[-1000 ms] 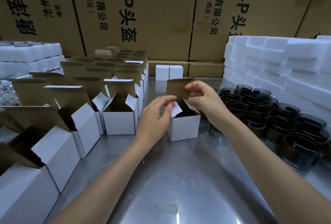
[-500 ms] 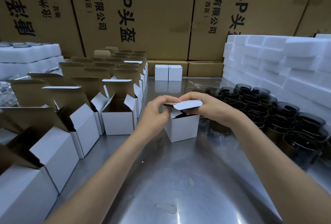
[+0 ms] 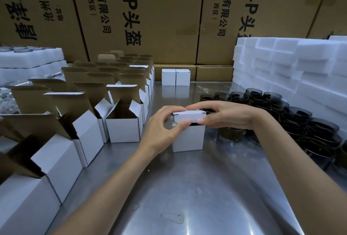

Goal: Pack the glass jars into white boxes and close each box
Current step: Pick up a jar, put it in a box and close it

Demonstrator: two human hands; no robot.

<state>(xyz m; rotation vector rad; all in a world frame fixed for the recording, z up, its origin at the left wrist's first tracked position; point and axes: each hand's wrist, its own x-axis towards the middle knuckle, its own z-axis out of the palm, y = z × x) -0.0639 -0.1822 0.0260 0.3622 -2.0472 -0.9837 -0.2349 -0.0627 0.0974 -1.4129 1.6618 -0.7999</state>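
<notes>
I see my left hand [image 3: 161,131] and right hand [image 3: 225,116] both pinching the lid flap of one white box [image 3: 188,137] mid-bench [image 3: 187,187], flap folded nearly flat, a dark gap under its front edge. Two closed boxes [image 3: 176,77] stand behind. Open boxes [image 3: 124,120] crowd the left in rows; dark glass jars [image 3: 300,122] cluster right, too many to count, foam blocks [image 3: 291,69] beyond.

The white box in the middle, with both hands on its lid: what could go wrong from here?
1. The lid is not fully down on the white box; a dark gap shows, so its tuck flap may crumple instead of sliding in.
2. The right hand works just in front of the crowded glass jars; a wrist movement could knock one.
</notes>
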